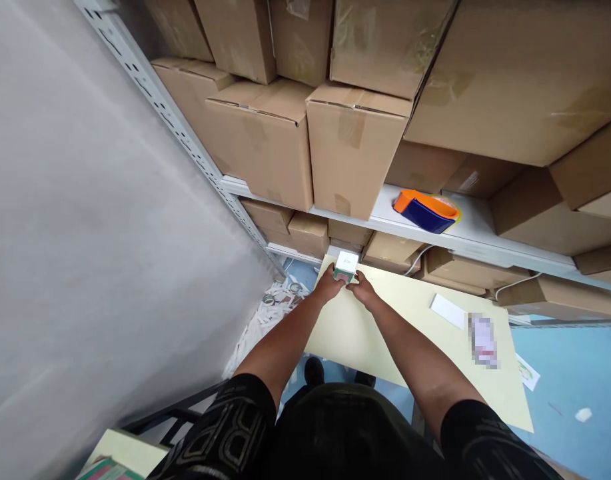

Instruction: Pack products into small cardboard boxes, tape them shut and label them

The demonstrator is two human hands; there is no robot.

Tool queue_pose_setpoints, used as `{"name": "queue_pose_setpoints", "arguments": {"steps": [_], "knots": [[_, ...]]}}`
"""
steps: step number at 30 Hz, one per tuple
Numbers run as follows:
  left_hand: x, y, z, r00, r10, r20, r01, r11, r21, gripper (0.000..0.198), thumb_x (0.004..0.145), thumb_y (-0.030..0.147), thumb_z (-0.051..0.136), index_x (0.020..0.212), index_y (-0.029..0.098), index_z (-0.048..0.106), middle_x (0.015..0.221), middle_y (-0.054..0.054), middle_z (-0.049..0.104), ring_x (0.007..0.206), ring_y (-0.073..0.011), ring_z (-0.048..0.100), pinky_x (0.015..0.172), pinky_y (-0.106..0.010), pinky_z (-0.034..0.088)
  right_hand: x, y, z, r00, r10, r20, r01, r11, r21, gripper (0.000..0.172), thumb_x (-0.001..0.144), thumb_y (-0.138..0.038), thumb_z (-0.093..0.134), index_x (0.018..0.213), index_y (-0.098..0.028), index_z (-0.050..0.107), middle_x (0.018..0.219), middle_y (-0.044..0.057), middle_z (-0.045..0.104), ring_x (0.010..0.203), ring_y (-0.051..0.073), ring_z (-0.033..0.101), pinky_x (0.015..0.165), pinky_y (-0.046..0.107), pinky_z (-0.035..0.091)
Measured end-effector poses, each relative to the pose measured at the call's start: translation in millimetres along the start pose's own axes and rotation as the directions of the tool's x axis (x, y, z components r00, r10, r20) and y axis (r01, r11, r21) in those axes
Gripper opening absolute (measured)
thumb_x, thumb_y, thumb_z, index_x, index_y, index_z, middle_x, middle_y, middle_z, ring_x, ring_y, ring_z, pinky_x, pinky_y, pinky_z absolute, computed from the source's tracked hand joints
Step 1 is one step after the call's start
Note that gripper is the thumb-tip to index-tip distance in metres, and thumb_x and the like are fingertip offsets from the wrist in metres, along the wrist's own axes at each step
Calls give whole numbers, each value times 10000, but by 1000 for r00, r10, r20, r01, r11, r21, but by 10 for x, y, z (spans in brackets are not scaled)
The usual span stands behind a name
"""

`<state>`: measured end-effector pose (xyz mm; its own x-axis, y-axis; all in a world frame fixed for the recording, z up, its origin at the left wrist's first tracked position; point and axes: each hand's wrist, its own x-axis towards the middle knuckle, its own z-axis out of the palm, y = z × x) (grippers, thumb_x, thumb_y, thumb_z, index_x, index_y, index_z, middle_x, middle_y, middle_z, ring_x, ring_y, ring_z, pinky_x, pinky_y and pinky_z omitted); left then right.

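Note:
A small box with a white top and a green and pink side is at the far left part of the pale yellow table. My left hand grips its left side, and my right hand grips its right side. The fingers of both hands are partly hidden around the box. On the right part of the table lie a white rectangular piece and a blurred-out pale item.
Shelves behind the table hold several cardboard boxes and an orange and blue tape dispenser. Scraps of white paper lie on the floor by the left wall. Another pale surface stands at the lower left.

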<state>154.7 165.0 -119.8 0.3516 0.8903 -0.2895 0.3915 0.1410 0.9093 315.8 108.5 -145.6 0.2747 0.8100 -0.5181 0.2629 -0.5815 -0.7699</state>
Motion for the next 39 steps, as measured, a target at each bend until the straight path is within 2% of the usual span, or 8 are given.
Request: {"name": "queue_pose_setpoints", "arguments": {"steps": [4,8,11,14,21,25,30,39], "knots": [[-210,-274,-76,990,-143,10,143,989,42,724,794,240,738,1468,186,477,1526,-163,537,1352,-308,563,1083,-384,453,-315,238,-38,996,67,-66,-67,998,2,818,798,-393,704,1546,-265,397,1547,121,531,1328,262,596,1086,375,470],[-599,-511,-173,978,-193,81,183,976,116,458,848,238,670,1292,148,604,1404,-168,635,1282,-281,616,1079,-376,450,-757,546,-95,987,102,-121,-100,995,18,659,814,-380,683,1436,-235,521,1390,116,659,1182,236,685,1022,382,519],[-904,-599,-225,972,-190,139,168,974,153,283,841,216,649,1118,161,667,1241,-132,722,1180,-266,670,1039,-372,477,-1080,730,-154,981,110,-162,-109,994,18,564,806,-374,682,1342,-219,596,1281,101,714,1126,231,709,993,382,536],[-1128,-627,-255,968,-169,187,136,974,179,210,806,189,657,1014,179,682,1122,-91,756,1100,-244,697,1010,-347,491,-1374,837,-253,974,93,-204,-92,996,13,512,803,-387,670,1287,-223,630,1221,88,739,1104,231,716,975,380,543],[-1352,-600,-349,962,-12,274,-29,989,144,169,814,213,609,972,191,664,1069,-69,753,1068,-226,706,977,-317,508,-1869,958,-558,945,31,-326,-12,998,61,510,786,-505,611,1212,-231,671,1165,94,765,1038,274,733,896,426,573],[-1462,-533,-383,966,40,257,-71,991,116,184,811,237,605,979,193,666,1077,-76,753,1066,-232,709,978,-320,510,-1996,1004,-655,945,-9,-327,23,999,36,477,800,-518,587,1172,-233,676,1158,93,770,1074,283,729,925,427,564],[-1617,-477,-305,987,8,158,-29,990,134,163,800,251,615,951,213,663,1044,-48,759,1057,-230,708,973,-321,517,-1972,1020,-749,962,-100,-253,91,995,-45,406,814,-512,586,1096,-244,701,1137,83,777,1106,277,725,1006,411,533],[-2007,-288,109,998,-59,-21,62,983,171,173,815,263,589,962,217,667,1039,-43,750,1011,-222,702,918,-310,514,-1808,1082,-1207,977,-200,-77,195,979,-65,383,825,-497,577,1084,-244,703,1128,78,779,1119,277,725,1006,399,541]]}}
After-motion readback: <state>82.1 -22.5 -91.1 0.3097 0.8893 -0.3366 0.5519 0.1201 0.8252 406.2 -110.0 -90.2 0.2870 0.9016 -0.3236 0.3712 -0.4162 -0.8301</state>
